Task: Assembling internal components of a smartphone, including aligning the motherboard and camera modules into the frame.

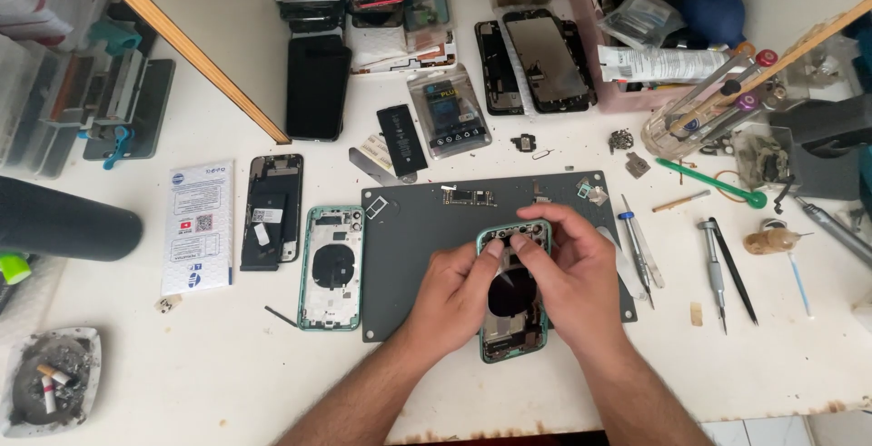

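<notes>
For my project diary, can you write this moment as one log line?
left hand: holds green phone shell | right hand: fingers at its top | under: grey mat | beside: second green shell

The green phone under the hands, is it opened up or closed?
Opened up. The green phone housing lies on the dark mat with no screen on it, its inner parts exposed beneath the left hand and right hand.
</notes>
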